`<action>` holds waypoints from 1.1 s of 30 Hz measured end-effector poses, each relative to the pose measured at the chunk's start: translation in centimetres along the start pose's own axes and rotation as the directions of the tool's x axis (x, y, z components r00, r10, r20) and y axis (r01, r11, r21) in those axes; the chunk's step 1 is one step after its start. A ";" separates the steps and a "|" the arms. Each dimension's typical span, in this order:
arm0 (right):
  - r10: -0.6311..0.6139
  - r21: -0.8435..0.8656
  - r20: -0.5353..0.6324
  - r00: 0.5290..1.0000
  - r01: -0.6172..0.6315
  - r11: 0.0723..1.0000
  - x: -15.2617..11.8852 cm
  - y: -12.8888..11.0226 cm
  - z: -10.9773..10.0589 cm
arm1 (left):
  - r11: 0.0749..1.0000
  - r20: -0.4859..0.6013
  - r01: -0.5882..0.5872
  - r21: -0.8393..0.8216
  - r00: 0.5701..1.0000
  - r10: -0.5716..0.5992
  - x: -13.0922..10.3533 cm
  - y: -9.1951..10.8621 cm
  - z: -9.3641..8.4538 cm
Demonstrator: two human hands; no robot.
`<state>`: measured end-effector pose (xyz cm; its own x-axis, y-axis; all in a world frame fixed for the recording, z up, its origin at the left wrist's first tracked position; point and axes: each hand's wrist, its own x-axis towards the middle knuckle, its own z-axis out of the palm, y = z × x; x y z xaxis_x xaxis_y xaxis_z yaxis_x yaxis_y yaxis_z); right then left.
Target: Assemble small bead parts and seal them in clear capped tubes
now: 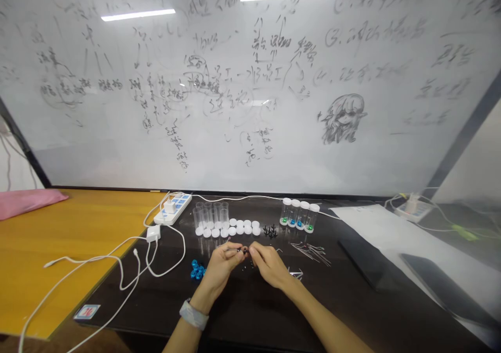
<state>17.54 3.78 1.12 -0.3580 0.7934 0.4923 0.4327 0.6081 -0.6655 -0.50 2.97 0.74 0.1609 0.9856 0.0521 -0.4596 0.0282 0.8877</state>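
My left hand [221,263] and my right hand [267,262] meet over the dark table, fingertips pinched close together around a small dark piece [243,251]. Its exact shape is too small to tell. Tiny bits lie on the table just below the fingertips. Left of my left hand sits a pile of shiny blue pieces [198,270]. Behind my hands are several white caps [240,230] and a cluster of small black parts [270,231]. Thin metal wires [311,253] lie to the right of my right hand, with short silvery pieces [296,274] nearer to it.
Empty clear tubes [212,216] stand at the back; four capped tubes [299,215] with green or blue pieces stand further right. A power strip [173,209] and white cables lie left. At right are a black flat object [362,262], white sheet [391,233] and phone [438,282].
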 end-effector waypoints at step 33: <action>-0.076 -0.083 0.045 0.996 0.079 0.993 -0.3 -0.5 -1.1 | 1.000 0.009 -0.010 0.023 1.000 0.010 0.0 0.1 0.0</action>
<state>18.32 3.31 1.90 -0.4268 0.7431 0.5154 0.4700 0.6691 -0.5757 -0.58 2.93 0.84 0.1644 0.9843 0.0646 -0.4410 0.0147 0.8974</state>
